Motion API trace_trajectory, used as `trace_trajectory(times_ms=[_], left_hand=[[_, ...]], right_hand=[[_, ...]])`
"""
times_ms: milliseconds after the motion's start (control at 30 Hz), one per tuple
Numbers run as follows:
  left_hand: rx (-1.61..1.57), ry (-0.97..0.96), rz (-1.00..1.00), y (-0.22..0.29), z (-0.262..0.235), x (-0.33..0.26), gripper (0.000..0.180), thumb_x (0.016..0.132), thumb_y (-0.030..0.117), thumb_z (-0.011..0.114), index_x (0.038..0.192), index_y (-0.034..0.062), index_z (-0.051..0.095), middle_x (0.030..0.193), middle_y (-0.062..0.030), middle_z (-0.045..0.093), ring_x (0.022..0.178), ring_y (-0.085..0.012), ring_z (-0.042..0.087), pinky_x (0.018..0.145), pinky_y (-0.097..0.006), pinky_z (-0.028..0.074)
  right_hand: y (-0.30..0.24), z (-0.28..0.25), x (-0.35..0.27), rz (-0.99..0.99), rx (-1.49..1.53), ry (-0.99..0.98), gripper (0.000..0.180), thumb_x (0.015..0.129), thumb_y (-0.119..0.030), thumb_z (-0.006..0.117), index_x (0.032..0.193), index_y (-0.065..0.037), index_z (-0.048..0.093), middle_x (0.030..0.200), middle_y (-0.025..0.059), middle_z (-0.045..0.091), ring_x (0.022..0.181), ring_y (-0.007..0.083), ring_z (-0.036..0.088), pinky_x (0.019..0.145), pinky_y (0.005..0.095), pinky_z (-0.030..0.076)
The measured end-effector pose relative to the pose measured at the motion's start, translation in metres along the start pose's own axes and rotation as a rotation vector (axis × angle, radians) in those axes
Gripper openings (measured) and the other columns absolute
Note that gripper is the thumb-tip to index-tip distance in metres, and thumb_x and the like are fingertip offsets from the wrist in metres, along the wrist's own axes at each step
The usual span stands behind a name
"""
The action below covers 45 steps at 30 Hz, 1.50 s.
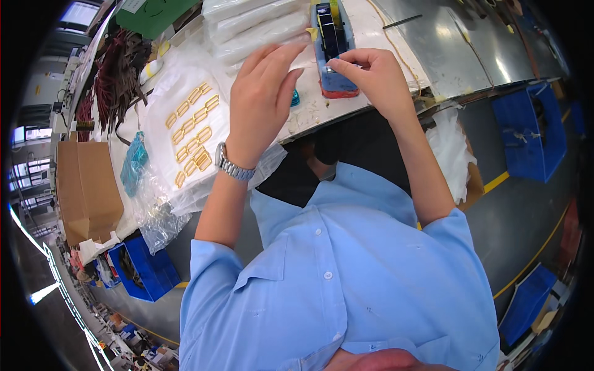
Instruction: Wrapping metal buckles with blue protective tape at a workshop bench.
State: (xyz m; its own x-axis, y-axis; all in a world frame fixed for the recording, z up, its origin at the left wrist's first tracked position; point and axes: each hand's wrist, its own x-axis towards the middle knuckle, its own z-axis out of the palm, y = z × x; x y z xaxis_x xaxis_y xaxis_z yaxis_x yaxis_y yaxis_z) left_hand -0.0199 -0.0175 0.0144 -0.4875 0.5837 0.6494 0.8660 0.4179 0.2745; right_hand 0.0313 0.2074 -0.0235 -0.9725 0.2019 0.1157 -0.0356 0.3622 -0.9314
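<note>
A blue tape dispenser (348,46) with a dark roll and a red lower edge stands on the worktable. At its near end my right hand (374,77) has thumb and forefinger pinched together, on what looks like the end of the clear tape. To the left my left hand (260,93) is raised over the table edge, fingers stretched out and nothing visible in them. Beside it, gold metal buckles (197,114) lie in several rows on a white sheet (162,99). A metal watch (234,166) is on my left wrist.
White plastic-wrapped packs (247,28) lie behind my left hand. Dark red cords (114,68) and a teal packet (134,164) are at the left, near a brown carton (86,191). Blue bins (145,266) stand on the floor. A metal-topped surface (476,46) adjoins at the right.
</note>
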Motion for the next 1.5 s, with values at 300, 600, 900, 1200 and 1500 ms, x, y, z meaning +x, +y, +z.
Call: trace_trajectory(times_ms=[300,600,900,1200,1500], left_hand=[[0.166,0.022,0.159,-0.012,0.034,0.040,0.039,0.101,0.012,0.072,0.140,0.0116,0.068,0.119,-0.0135,0.077,0.135,-0.0353,0.062,0.105,-0.044,0.052],[0.086,-0.099,0.117,-0.022,0.036,0.055,0.039,0.104,0.010,0.062,0.141,-0.0024,0.061,0.138,-0.0233,0.067,0.135,-0.0449,0.058,0.116,-0.048,0.045],[0.179,0.130,-0.131,-0.056,-0.063,-0.024,0.014,0.100,0.012,0.075,0.110,0.0022,0.080,0.104,-0.0102,0.081,0.091,-0.0221,0.078,0.080,-0.030,0.058],[0.412,-0.354,-0.534,-0.031,-0.135,-0.155,0.009,0.094,0.007,0.076,0.100,0.0022,0.073,0.092,-0.0105,0.074,0.081,-0.0271,0.070,0.074,-0.038,0.056],[0.500,-0.419,-0.356,-0.027,-0.131,-0.168,0.010,0.091,0.008,0.073,0.094,0.0050,0.065,0.090,-0.0104,0.066,0.092,-0.0316,0.065,0.079,-0.045,0.055]], right_hand=[[-0.040,-0.004,-0.059,0.126,0.545,-0.083,0.018,0.101,-0.014,0.073,0.101,0.004,0.075,0.098,0.0058,0.081,0.068,0.0043,0.062,0.064,0.0215,0.051],[0.030,0.037,-0.125,0.267,0.626,-0.002,0.016,0.106,-0.015,0.070,0.101,-0.001,0.074,0.102,0.0058,0.081,0.064,0.0016,0.054,0.058,0.0193,0.044],[0.010,0.029,-0.129,0.244,0.645,0.016,0.014,0.107,-0.011,0.068,0.099,0.001,0.072,0.102,0.0104,0.082,0.066,0.0043,0.061,0.059,0.0212,0.047],[0.015,0.032,-0.127,0.213,0.641,-0.053,0.016,0.109,-0.012,0.066,0.109,0.002,0.072,0.097,0.0133,0.081,0.071,0.0089,0.068,0.067,0.0241,0.052],[0.011,0.029,-0.129,0.205,0.647,-0.025,0.015,0.109,-0.011,0.065,0.108,0.003,0.071,0.100,0.0146,0.081,0.076,0.0099,0.071,0.069,0.0247,0.053]])
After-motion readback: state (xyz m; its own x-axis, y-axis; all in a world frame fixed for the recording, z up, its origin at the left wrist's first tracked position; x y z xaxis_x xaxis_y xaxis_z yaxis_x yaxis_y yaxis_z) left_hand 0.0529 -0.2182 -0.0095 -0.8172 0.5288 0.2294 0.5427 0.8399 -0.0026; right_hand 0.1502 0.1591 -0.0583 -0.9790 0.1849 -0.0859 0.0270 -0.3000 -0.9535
